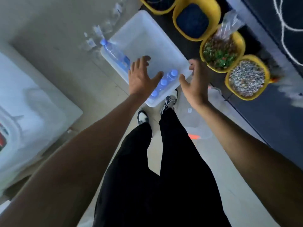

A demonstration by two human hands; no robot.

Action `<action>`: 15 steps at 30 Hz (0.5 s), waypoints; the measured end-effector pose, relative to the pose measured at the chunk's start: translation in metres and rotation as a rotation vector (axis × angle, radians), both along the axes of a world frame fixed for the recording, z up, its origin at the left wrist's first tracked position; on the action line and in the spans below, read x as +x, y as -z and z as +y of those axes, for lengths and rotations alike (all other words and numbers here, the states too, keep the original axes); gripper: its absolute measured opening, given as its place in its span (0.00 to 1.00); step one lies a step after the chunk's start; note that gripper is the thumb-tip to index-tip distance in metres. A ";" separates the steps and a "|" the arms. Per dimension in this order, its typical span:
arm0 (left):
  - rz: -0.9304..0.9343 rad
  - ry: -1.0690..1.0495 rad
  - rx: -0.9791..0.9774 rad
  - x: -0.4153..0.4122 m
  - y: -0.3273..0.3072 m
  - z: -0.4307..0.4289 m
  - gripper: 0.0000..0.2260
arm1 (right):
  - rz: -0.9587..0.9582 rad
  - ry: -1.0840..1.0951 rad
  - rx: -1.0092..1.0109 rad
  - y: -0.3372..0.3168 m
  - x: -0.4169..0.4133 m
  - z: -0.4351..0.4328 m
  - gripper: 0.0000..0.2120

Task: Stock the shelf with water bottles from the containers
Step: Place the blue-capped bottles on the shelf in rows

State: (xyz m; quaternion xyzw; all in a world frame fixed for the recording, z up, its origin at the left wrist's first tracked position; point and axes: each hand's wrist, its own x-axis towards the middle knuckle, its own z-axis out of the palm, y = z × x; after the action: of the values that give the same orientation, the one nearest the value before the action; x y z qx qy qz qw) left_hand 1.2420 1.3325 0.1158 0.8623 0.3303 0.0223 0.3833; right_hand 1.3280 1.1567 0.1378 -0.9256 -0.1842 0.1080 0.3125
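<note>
Loose black cloth trousers (164,169) cover both legs; below them are low black-and-white lace-up sneakers (142,117). Forearms bare, and so are the left grip (141,76) and right grip (195,82).

Tubs: three yellow ones stood in a row on a dark ledge at the right; one (213,7) held something dark blue; the next (240,45) a green and brown mix; the nearest (227,81) small grey and white pieces
Bag: clear plastic bag (229,23) rose from the green-brown tub
Cord: white cord (282,22) looped at the top right
Clothing: black trousers (172,169); black and white shoes (142,117)
Floor: pale floor (65,54); blurred
</note>
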 end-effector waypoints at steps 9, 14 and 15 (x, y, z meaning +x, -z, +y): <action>0.412 0.321 0.144 0.015 0.113 -0.041 0.30 | 0.237 -0.059 -0.333 0.113 0.011 -0.005 0.31; 0.486 0.415 0.305 0.041 0.139 -0.047 0.21 | 0.195 -0.082 -0.332 0.152 0.040 0.005 0.26; 0.488 0.431 0.325 0.045 0.141 -0.049 0.18 | 0.177 -0.108 -0.346 0.156 0.045 0.006 0.23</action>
State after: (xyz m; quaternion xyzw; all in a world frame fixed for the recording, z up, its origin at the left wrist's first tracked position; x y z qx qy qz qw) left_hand 1.2872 1.2837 -0.0256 0.9416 0.2148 -0.2135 0.1471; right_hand 1.3726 1.1630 -0.0182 -0.9411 -0.1839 0.2357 0.1576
